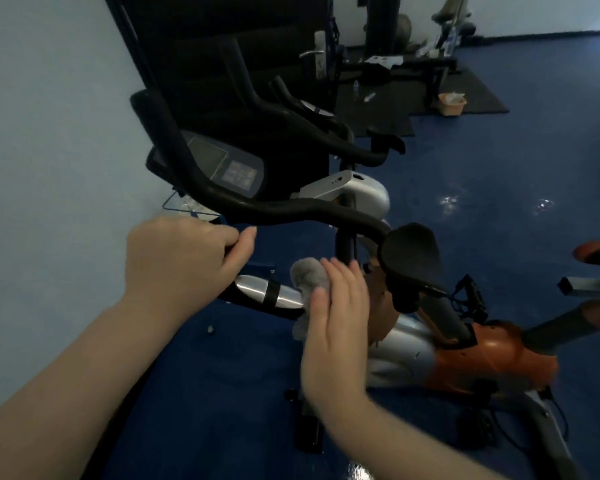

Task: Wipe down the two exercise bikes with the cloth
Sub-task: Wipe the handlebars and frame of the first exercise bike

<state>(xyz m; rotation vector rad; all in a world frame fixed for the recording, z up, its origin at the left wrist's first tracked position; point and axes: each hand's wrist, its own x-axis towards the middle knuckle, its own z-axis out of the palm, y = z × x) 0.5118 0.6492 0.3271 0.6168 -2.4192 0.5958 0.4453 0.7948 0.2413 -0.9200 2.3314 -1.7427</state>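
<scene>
Right hand (336,306) flat-fingered, pressing crumpled fluffy grey cloth (307,277) on handlebar (253,289) | left hand (177,258) curled round same bar

**Blue room, dark mats at the back**

On my feed I see a pale blue wall (49,133) on the left and a deep blue floor (520,278) with two bright glints (448,201) of light. A dark door (278,36) with a silver handle (313,54) stands ahead. Farther back, black mats (478,85) lie below a white wall (541,12), with a small tan basket (451,105) at their edge.

Blue floor (499,174), pale wall (49,133) at left — far back, a tan basket (451,105) on a black mat (482,86)
</scene>
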